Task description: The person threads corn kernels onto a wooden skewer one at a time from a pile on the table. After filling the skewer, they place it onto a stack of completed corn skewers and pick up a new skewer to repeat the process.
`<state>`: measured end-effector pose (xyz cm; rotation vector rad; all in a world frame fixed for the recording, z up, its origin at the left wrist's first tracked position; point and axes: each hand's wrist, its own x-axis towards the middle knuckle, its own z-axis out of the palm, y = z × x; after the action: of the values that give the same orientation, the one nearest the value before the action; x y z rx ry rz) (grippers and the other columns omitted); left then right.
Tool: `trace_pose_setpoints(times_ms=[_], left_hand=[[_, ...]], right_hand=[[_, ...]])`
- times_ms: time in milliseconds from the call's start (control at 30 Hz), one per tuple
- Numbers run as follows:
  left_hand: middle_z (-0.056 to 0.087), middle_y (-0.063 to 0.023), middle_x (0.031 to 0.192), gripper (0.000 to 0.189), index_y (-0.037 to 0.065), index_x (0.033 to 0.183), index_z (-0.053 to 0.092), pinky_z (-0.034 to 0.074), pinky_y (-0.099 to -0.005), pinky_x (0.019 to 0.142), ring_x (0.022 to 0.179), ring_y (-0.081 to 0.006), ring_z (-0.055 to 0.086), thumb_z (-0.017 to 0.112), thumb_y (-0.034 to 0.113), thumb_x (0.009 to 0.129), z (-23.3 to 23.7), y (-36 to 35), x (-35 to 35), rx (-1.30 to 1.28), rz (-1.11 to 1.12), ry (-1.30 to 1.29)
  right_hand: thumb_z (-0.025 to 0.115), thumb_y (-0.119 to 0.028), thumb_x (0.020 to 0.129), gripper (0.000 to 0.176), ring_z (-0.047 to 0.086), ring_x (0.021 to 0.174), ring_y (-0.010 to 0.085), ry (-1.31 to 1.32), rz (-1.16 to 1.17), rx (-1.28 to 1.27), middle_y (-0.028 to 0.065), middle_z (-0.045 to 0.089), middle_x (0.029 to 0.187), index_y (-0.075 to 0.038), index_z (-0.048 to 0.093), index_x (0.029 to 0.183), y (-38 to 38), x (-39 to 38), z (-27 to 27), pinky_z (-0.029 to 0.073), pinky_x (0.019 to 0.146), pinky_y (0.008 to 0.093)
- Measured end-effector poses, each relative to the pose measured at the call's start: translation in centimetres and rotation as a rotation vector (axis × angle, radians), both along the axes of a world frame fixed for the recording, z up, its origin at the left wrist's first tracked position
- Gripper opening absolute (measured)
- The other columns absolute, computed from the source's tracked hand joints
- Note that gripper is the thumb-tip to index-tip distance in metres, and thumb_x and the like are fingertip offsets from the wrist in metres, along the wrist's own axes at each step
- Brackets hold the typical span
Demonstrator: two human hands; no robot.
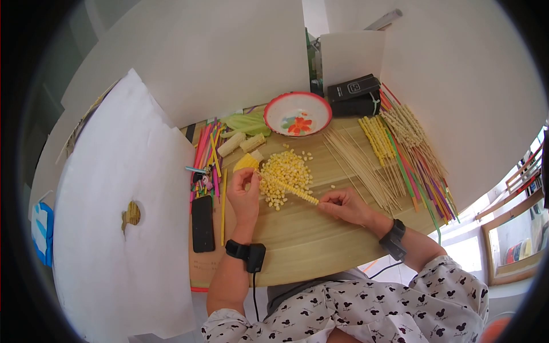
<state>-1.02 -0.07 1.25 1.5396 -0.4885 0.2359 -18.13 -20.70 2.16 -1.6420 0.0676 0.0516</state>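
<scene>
A thin skewer threaded with yellow corn kernels (297, 192) stretches slantwise between my two hands, above the wooden table. My left hand (244, 193) pinches its left end, fingers closed. At the other end my right hand (346, 206) grips the skewer between thumb and fingers. Below and behind the skewer lies a heap of loose corn kernels (280, 166). Just beyond my left hand is a partly stripped corn cob (246, 162), with bare cobs (231, 144) and a green husk (243, 123) behind it.
An enamel bowl (280, 123) with a red rim stands at the back. Bare skewers (357, 163), kernel-filled skewers (377, 140) and coloured sticks (426, 188) lie at right. A black phone (203, 224) and colourful straws (207, 146) lie left. White panels (131, 246) border the table (309, 243).
</scene>
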Motion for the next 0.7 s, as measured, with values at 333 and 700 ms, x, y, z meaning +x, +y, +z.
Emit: trace_pose_setpoints(times_ms=[333,700], left_hand=[[0.062,-0.004,0.083,0.008,-0.001,0.094,0.058,0.048,-0.0221,0.072,0.077,-0.0098,0.061,0.057,-0.002,0.086,0.4,-0.1,-0.7,0.092,-0.003,-0.046],[0.065,-0.0046,0.081,0.011,-0.001,0.095,0.06,0.048,-0.0223,0.068,0.074,-0.0086,0.061,0.059,0.0,0.084,0.0,-1.0,-2.0,0.079,-0.089,-0.012]], right_hand=[[0.06,-0.013,0.09,0.011,0.041,0.055,-0.0013,0.013,-0.016,-0.016,-0.0082,0.051,0.065,-0.003,0.063,0.087,0.3,0.0,0.5,0.032,0.047,0.0163],[0.059,-0.015,0.091,0.013,0.038,0.052,-0.0008,0.039,-0.038,0.012,-0.0082,0.048,0.061,-0.003,0.063,0.088,0.4,0.1,0.6,0.029,0.045,0.0177]])
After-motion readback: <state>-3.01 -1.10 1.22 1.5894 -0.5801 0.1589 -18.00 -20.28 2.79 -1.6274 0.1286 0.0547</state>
